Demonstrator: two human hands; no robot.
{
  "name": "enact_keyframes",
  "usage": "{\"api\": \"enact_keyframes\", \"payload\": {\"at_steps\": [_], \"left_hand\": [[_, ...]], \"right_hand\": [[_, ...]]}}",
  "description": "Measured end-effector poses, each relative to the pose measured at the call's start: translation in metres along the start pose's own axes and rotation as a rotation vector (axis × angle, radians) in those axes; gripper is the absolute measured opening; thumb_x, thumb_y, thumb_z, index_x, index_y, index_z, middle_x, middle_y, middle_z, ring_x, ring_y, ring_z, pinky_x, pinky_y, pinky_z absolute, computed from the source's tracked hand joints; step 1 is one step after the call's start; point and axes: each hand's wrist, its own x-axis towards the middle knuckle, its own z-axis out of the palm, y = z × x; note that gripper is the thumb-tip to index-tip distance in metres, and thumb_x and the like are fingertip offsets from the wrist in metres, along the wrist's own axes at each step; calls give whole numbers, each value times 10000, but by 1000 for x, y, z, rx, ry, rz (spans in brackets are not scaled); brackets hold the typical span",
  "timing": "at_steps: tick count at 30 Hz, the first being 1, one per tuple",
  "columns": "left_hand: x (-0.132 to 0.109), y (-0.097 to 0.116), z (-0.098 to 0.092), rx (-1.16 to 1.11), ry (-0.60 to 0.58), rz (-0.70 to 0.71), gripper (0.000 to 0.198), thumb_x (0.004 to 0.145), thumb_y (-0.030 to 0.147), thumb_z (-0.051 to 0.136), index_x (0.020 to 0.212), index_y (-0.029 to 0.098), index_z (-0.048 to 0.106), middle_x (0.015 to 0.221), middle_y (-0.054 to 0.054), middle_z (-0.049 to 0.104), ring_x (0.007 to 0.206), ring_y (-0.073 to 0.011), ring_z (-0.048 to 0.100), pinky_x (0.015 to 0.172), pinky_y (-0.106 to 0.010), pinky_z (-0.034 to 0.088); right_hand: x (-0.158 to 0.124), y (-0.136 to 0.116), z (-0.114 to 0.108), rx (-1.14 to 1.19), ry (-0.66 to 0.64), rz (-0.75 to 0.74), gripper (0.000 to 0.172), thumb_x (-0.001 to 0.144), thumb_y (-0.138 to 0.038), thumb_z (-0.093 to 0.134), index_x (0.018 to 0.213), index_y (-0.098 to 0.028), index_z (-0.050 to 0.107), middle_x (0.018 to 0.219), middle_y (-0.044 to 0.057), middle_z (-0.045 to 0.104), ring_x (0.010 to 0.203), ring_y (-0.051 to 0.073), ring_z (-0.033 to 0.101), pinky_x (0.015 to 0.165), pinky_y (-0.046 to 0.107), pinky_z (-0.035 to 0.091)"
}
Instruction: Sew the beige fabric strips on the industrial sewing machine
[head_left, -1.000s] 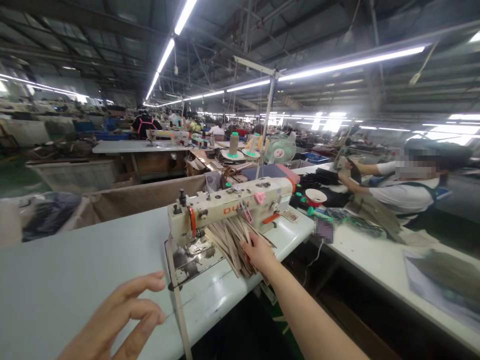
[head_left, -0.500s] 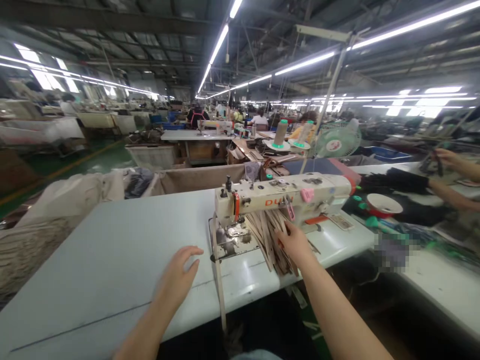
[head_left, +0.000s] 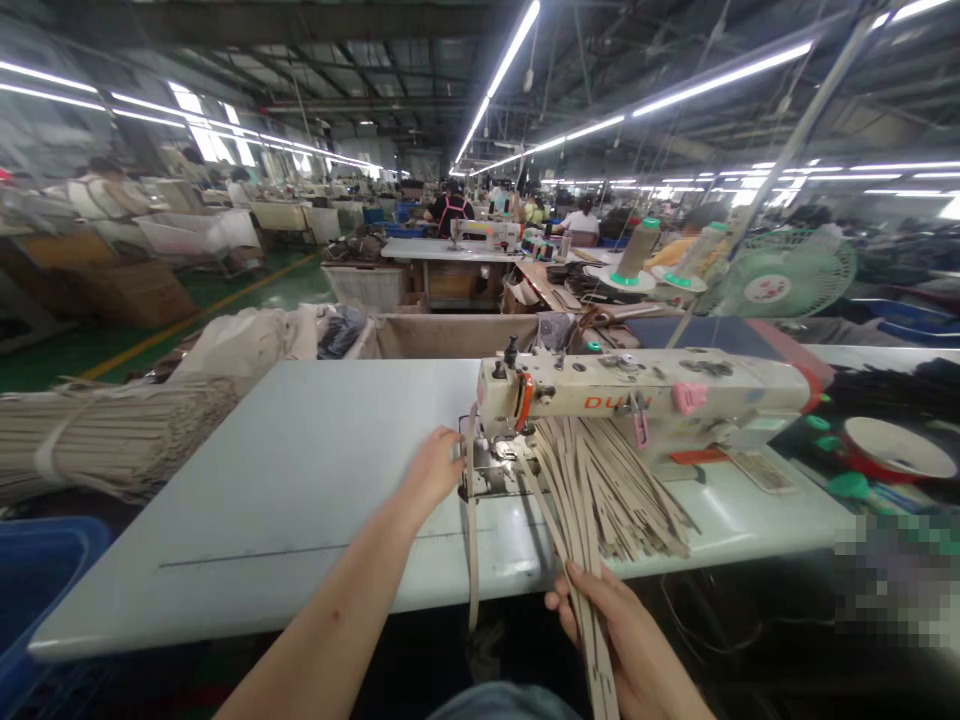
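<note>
Near the front table edge, my right hand is closed around several narrow beige fabric strips, with the thumb on top. Their far ends run back under the arm of a white sewing machine. More loose strips fan out on the table under that arm. My left hand is left of the metal needle plate, thumb and forefinger apart. Its fingertips are right beside a single strip that hangs from the needle area over the table edge; whether they touch it I cannot tell.
A tied bundle of beige strips lies at far left, above a blue bin. Thread cones and a green fan stand behind the machine. A bowl is at right. People sit at machines farther back.
My right hand has drawn strips out from under the machine arm toward the table edge. My left hand has moved forward and right to the needle plate. The view has turned left.
</note>
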Motion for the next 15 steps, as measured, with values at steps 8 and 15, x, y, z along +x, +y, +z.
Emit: {"api": "enact_keyframes", "payload": {"at_steps": [8, 15], "left_hand": [[63, -5, 22, 24, 25, -27, 250, 928, 135, 673, 1127, 122, 825, 1275, -177, 759, 1303, -311, 681, 1237, -463, 511], [77, -10, 40, -56, 5, 103, 291, 996, 182, 600, 1168, 168, 835, 1374, -155, 748, 1505, -316, 572, 1394, -583, 321]], "right_hand": [[-5, 41, -10, -89, -13, 122, 487, 635, -479, 1092, 866, -149, 818, 615, 13, 751, 619, 184, 810, 467, 148, 562], [5, 43, 0, -237, -21, 23, 545, 662, -549, 1045, 947, -135, 835, 581, -5, 716, 515, 167, 745, 417, 178, 504]]}}
